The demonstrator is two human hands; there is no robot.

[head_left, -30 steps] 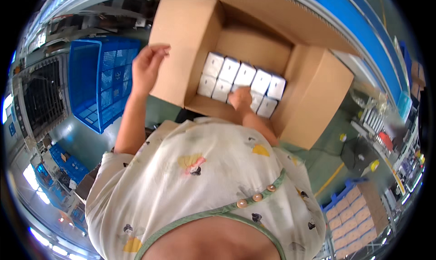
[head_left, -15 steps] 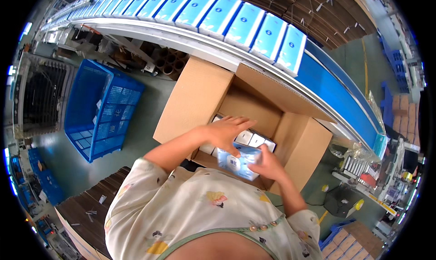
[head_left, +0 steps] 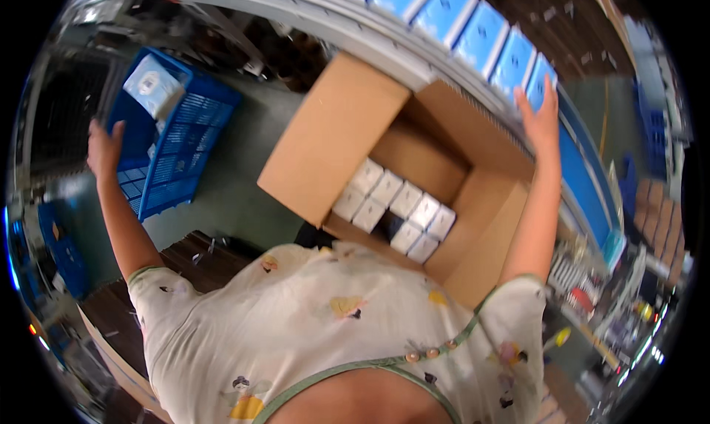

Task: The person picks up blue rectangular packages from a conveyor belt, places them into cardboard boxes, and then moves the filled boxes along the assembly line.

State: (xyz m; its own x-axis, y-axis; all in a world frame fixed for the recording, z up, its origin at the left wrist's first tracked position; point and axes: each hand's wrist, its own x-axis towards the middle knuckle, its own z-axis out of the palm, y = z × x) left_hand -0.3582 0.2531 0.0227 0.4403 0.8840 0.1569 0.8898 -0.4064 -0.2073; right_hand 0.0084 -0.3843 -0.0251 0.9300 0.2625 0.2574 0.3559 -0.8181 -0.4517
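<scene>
My left hand (head_left: 105, 149) is stretched out at the far left with its fingers apart and nothing in them. Just past it, a light-blue-and-white tissue pack (head_left: 154, 87) is over the mouth of a blue plastic basket (head_left: 194, 146); whether it rests on anything I cannot tell. My right hand (head_left: 540, 120) reaches over the conveyor, fingers spread at the end pack (head_left: 543, 78) of a row of blue tissue packs (head_left: 481, 35). Contact there is unclear. Between my arms, an open cardboard carton (head_left: 333, 120) holds several packs (head_left: 407, 200) in two rows, with a dark gap in the nearer row.
The conveyor's blue belt (head_left: 580, 165) runs along the carton's far side. Stacked flat brown cardboard (head_left: 188, 257) lies at my left. Rollers and machine parts (head_left: 573, 276) stand on the right, and brown boxes (head_left: 654, 217) are stacked farther off.
The tissue pack both hands held over the carton is now at the basket, out of my hands. My left hand swung far left; my right hand moved up to the conveyor row. The view shifted.
</scene>
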